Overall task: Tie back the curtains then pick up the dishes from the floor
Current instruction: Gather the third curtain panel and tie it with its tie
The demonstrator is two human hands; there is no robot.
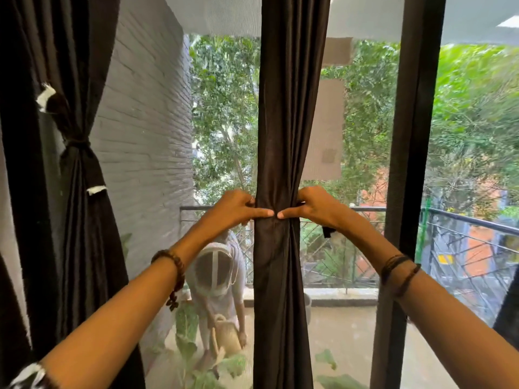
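curtains were half done: left curtain (81, 169) was tied, both hands, left (233, 206) and right (314, 204), gripped the middle curtain (280, 136), untied; no dishes showed.

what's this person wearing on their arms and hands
Both forearms are bare, with no sleeves in view. The left wrist carries a dark brown beaded bracelet with beads dangling from it. The right wrist has several thin dark cord bands. A thin ring sits on a finger of the left hand.
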